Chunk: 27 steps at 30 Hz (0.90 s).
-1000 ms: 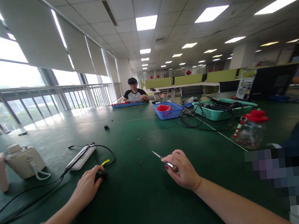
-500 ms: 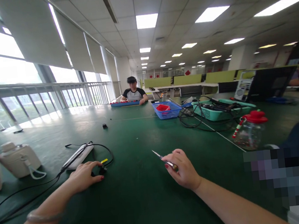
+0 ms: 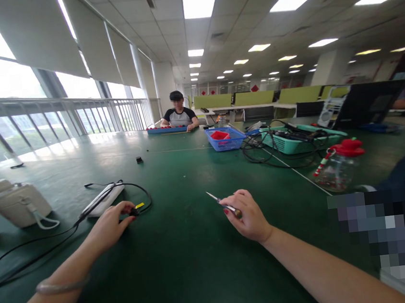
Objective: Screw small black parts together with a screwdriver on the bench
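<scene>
My right hand (image 3: pixel 248 215) is wrapped around a screwdriver (image 3: pixel 235 210), its thin metal shaft pointing up and to the left, clear of other things. On the left, my left hand (image 3: pixel 113 224) has its thumb and fingertips pinched around a small black piece (image 3: pixel 135 211), mostly covered by the fingers. A yellow tag (image 3: pixel 140 205) shows beside those fingertips. Just beyond this hand lies a white power bank (image 3: pixel 104 200), with a black cable (image 3: pixel 147 194) running over it and looping round towards the tag. Whether the cable joins the pinched piece I cannot tell.
The green table (image 3: pixel 185 259) also carries a cream bag-shaped item (image 3: pixel 20 204) at left, a small black block (image 3: pixel 139 160), a blue basket (image 3: pixel 226 143), a teal basket (image 3: pixel 289 146) with tangled cables and a red-lidded jar (image 3: pixel 338 171). Across it sits a person (image 3: pixel 180 117).
My left thumb and fingers have closed in on the small black piece. The view has tipped slightly downward. My right hand keeps its grip on the screwdriver.
</scene>
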Motion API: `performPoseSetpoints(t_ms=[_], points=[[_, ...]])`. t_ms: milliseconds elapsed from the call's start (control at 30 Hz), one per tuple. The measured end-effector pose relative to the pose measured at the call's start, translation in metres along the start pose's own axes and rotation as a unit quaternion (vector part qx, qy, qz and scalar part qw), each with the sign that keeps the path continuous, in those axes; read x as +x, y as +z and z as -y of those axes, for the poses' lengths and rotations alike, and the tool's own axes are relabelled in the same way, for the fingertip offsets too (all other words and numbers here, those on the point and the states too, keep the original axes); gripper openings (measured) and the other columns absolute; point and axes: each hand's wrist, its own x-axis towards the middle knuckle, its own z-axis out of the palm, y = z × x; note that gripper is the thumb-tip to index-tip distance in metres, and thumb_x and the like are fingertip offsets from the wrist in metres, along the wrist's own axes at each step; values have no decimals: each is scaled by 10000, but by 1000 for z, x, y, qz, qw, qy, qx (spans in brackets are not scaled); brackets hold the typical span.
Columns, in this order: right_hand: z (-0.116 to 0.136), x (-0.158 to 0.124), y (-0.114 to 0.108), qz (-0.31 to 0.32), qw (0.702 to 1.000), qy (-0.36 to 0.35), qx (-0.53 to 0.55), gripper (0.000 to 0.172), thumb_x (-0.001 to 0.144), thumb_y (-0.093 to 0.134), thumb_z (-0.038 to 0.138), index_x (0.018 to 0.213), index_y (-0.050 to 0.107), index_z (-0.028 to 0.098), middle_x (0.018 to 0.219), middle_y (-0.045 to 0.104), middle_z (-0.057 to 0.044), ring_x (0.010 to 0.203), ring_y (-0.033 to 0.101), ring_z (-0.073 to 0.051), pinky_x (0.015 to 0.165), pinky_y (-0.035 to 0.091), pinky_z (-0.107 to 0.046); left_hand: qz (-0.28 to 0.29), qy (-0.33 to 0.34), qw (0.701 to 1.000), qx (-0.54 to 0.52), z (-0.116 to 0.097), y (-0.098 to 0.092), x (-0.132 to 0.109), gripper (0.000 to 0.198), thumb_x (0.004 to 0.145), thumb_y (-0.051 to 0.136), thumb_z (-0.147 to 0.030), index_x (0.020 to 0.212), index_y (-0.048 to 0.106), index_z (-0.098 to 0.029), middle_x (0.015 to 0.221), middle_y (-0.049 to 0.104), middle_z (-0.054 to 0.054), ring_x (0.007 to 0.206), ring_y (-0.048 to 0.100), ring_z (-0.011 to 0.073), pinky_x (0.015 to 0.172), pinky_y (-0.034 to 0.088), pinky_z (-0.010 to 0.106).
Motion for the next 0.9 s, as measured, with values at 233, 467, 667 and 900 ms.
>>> performPoseSetpoints(t_ms=[233, 467, 667, 900], points=[[-2, 0, 2, -11, 1000, -8, 7, 178, 898, 523, 210, 1058, 593, 241, 931, 703, -26, 809, 613, -187, 890, 412, -437, -43, -6, 998, -46, 15, -8, 1, 484, 842, 411, -434, 1263, 535, -231, 1060, 640, 88, 975, 608, 278, 872, 460, 414], [-4, -1, 2, -15, 1000, -7, 18, 181, 895, 536, 201, 1063, 589, 240, 931, 699, -24, 806, 610, -184, 873, 415, -429, -69, -106, 910, -395, 24, -17, -1, 528, 579, 760, -427, 1022, 584, -200, 1032, 686, 93, 950, 623, 216, 833, 502, 314], [-5, -1, 3, -19, 1000, -3, 21, 181, 897, 536, 199, 1063, 594, 239, 924, 695, -20, 811, 608, -183, 864, 417, -425, -57, -193, 760, -618, 26, -21, -7, 524, 532, 833, -163, 1016, 641, -212, 1047, 678, 48, 833, 639, 114, 754, 534, 167], [-4, -1, 2, -18, 1000, 2, 25, 176, 903, 528, 206, 1060, 599, 244, 914, 695, -20, 806, 605, -187, 857, 420, -423, -76, -149, 778, -605, 28, -22, -5, 433, 592, 830, -287, 978, 656, -196, 1082, 679, 76, 872, 639, 140, 768, 548, 192]])
